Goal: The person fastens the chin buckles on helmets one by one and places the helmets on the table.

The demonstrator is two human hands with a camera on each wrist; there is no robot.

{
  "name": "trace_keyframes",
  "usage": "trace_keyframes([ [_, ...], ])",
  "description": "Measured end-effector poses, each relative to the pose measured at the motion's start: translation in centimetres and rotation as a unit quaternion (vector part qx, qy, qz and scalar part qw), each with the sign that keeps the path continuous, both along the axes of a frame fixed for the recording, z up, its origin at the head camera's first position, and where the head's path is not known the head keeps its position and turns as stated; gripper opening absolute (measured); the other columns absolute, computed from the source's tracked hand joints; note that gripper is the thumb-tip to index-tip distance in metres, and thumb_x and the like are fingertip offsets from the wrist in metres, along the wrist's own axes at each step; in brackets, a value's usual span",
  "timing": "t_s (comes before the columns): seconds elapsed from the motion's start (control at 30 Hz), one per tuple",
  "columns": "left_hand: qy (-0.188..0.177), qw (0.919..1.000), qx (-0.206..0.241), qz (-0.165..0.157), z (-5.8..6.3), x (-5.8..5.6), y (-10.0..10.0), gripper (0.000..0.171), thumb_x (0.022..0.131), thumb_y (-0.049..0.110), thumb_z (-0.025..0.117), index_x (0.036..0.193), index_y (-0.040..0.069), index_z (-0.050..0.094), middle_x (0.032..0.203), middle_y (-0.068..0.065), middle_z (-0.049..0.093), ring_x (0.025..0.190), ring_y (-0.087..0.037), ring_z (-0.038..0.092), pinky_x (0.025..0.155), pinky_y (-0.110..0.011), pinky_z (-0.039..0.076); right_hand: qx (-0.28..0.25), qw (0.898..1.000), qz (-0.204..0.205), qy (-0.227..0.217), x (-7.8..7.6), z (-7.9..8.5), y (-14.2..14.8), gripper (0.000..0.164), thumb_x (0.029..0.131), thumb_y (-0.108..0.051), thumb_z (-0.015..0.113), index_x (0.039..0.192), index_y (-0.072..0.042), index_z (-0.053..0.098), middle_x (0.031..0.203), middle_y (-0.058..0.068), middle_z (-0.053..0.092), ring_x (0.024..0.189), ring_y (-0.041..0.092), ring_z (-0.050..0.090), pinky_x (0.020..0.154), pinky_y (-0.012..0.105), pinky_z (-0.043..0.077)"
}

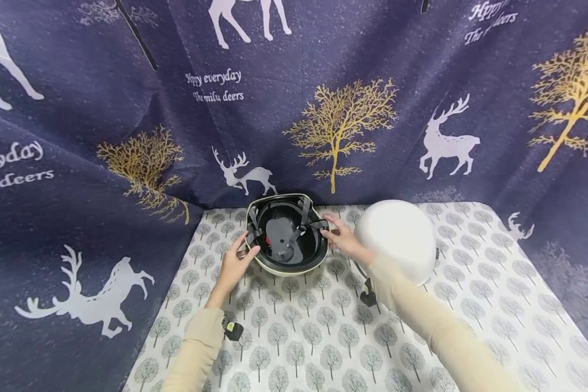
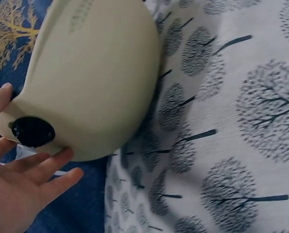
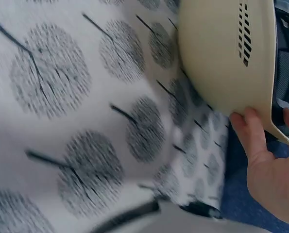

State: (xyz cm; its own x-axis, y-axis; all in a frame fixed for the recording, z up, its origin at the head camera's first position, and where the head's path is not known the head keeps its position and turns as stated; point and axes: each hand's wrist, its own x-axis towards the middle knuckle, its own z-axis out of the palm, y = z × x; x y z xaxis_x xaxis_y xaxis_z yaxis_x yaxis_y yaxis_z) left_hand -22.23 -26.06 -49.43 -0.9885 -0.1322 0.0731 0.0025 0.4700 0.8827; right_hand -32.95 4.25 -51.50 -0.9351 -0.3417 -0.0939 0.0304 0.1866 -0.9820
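Note:
A cream helmet (image 1: 294, 268) lies upside down near the back of the table, its hollow turned up. Inside show grey padding (image 1: 280, 239), dark straps and a small red buckle part (image 1: 268, 240). My left hand (image 1: 235, 267) grips its left rim, and in the left wrist view the fingers lie by a black round knob (image 2: 33, 131) on the shell. On the opposite side my right hand (image 1: 345, 239) holds the rim, thumb at the inside edge and fingers against the outer shell (image 3: 222, 58), below its vent slots.
A white dome-shaped helmet (image 1: 397, 234) rests crown up to the right, close beside my right forearm. The tree-print tablecloth (image 1: 313, 332) covers the table. Behind the table hangs a dark blue curtain (image 1: 274, 109) with deer and trees. A black wrist camera (image 1: 232, 329) sits on my left wrist.

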Motion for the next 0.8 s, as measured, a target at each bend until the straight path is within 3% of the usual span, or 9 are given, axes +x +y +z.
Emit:
trace_keyframes([
  [0.13, 0.031, 0.9995, -0.011, 0.006, 0.6, -0.6, -0.5, 0.064, 0.095, 0.033, 0.064, 0.151, 0.018, 0.038, 0.152, -0.021, 0.039, 0.122, -0.043, 0.057, 0.089, -0.048, 0.056, -0.032, 0.999, 0.002, -0.034, 0.8, -1.2, -0.7, 0.062, 0.098, -0.01, 0.056, 0.153, -0.01, 0.028, 0.101, 0.015, 0.065, 0.069, 0.005, 0.064, 0.082, 0.043, 0.06],
  [0.23, 0.04, 0.999, -0.021, 0.0, 1.0, -1.1, -0.7, 0.062, 0.095, 0.033, 0.064, 0.151, 0.023, 0.039, 0.154, -0.017, 0.038, 0.114, -0.043, 0.061, 0.083, -0.05, 0.057, -0.049, 0.997, 0.007, -0.05, 1.0, -1.9, -0.9, 0.063, 0.099, -0.009, 0.055, 0.154, -0.009, 0.025, 0.1, 0.014, 0.065, 0.071, 0.005, 0.065, 0.09, 0.047, 0.057],
  [0.33, 0.028, 0.9992, -0.023, -0.016, 1.1, -1.4, -0.6, 0.065, 0.093, 0.037, 0.065, 0.151, 0.033, 0.035, 0.159, -0.011, 0.033, 0.119, -0.043, 0.058, 0.092, -0.053, 0.053, -0.045, 0.997, 0.007, -0.061, 1.1, -2.2, -0.6, 0.063, 0.099, -0.008, 0.055, 0.154, -0.008, 0.024, 0.096, 0.008, 0.064, 0.073, 0.006, 0.066, 0.091, 0.046, 0.057],
  [0.47, 0.026, 0.9987, -0.034, -0.028, 1.1, -1.6, -0.2, 0.068, 0.092, 0.042, 0.066, 0.15, 0.042, 0.031, 0.162, -0.003, 0.028, 0.131, -0.041, 0.05, 0.105, -0.053, 0.046, -0.017, 0.998, 0.009, -0.059, 0.9, -1.7, -0.2, 0.061, 0.099, -0.008, 0.055, 0.153, -0.005, 0.027, 0.104, 0.018, 0.064, 0.077, 0.016, 0.067, 0.094, 0.05, 0.055],
  [0.6, 0.038, 0.9983, -0.027, -0.035, 1.2, -1.6, -0.1, 0.068, 0.091, 0.041, 0.067, 0.15, 0.042, 0.033, 0.161, 0.003, 0.028, 0.137, -0.038, 0.044, 0.109, -0.053, 0.043, 0.025, 0.999, 0.008, -0.027, 0.7, -0.6, 0.0, 0.054, 0.099, -0.01, 0.055, 0.147, 0.002, 0.036, 0.129, 0.033, 0.054, 0.1, 0.037, 0.067, 0.099, 0.054, 0.05],
  [0.7, 0.034, 0.9985, -0.021, -0.038, 1.2, -1.6, 0.0, 0.068, 0.091, 0.041, 0.067, 0.15, 0.042, 0.033, 0.162, 0.003, 0.028, 0.14, -0.036, 0.042, 0.11, -0.053, 0.041, 0.055, 0.998, 0.01, 0.002, 1.0, 0.1, 0.2, 0.049, 0.098, -0.013, 0.056, 0.142, 0.004, 0.043, 0.139, 0.032, 0.047, 0.117, 0.043, 0.058, 0.101, 0.051, 0.05],
  [0.8, 0.022, 0.999, -0.022, -0.03, 1.1, -1.6, 0.0, 0.068, 0.09, 0.044, 0.067, 0.149, 0.043, 0.033, 0.162, -0.001, 0.027, 0.139, -0.038, 0.042, 0.111, -0.054, 0.04, 0.062, 0.998, 0.023, 0.011, 1.5, 0.6, 0.2, 0.048, 0.097, -0.015, 0.057, 0.14, 0.004, 0.046, 0.144, 0.029, 0.043, 0.124, 0.042, 0.054, 0.099, 0.05, 0.05],
])
